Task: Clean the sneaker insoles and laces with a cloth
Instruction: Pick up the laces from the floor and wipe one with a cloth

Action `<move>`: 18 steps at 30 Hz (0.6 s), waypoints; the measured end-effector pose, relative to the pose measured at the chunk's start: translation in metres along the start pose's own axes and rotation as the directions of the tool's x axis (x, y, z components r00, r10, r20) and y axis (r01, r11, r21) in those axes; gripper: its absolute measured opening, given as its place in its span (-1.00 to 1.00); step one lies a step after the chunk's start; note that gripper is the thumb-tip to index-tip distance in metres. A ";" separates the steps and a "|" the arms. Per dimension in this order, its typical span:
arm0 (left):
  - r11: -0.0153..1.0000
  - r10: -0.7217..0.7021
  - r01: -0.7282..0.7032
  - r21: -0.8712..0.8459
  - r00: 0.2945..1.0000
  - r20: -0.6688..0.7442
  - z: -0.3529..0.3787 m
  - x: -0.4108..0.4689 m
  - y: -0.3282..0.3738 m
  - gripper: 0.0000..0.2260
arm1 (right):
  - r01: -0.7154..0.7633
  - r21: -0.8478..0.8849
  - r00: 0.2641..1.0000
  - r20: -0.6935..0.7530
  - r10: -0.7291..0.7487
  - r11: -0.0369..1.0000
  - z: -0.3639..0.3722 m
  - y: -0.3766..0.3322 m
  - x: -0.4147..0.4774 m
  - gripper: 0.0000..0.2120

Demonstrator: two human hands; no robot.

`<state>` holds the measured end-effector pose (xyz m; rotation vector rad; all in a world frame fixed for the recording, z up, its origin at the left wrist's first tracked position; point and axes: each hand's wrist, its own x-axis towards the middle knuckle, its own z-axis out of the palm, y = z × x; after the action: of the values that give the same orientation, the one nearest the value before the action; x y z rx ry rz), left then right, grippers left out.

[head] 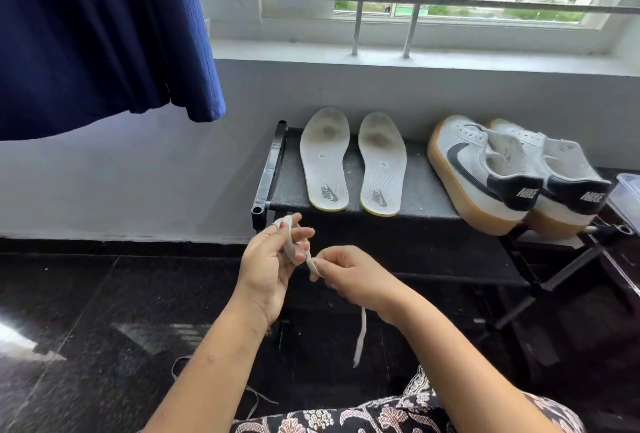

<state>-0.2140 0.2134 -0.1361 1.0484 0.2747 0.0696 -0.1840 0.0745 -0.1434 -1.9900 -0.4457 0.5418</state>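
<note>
A white shoelace (300,256) is pinched between the left hand (268,264) and right hand (349,278), wound over the left fingers; lace handling seems under way, though no cloth is seen. Two insoles (353,159) lie at twelve o'clock on the black rack (420,187), sneakers (512,173) at two o'clock. A cloth must be found next.

Open black bench (420,187) surface between right insole (382,164) and sneakers (502,173); narrow gap between left insole (325,159) and right. Left edge bounded by black frame rail (272,169). Clear plastic box (627,197) crowding far right. Blue curtain (100,34) overhanging upper left. Dark floor (86,311) open at left.
</note>
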 end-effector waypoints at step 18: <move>0.794 -0.214 0.037 0.606 0.951 0.222 0.004 -0.003 -0.011 -0.64 | 0.183 0.081 0.963 -0.215 -0.162 0.980 -0.022 -0.005 -0.004 -0.72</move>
<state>-0.2163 0.2037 -0.1426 1.6515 0.1030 -0.3109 -0.1752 0.0586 -0.1290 -1.8662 -0.4481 0.2395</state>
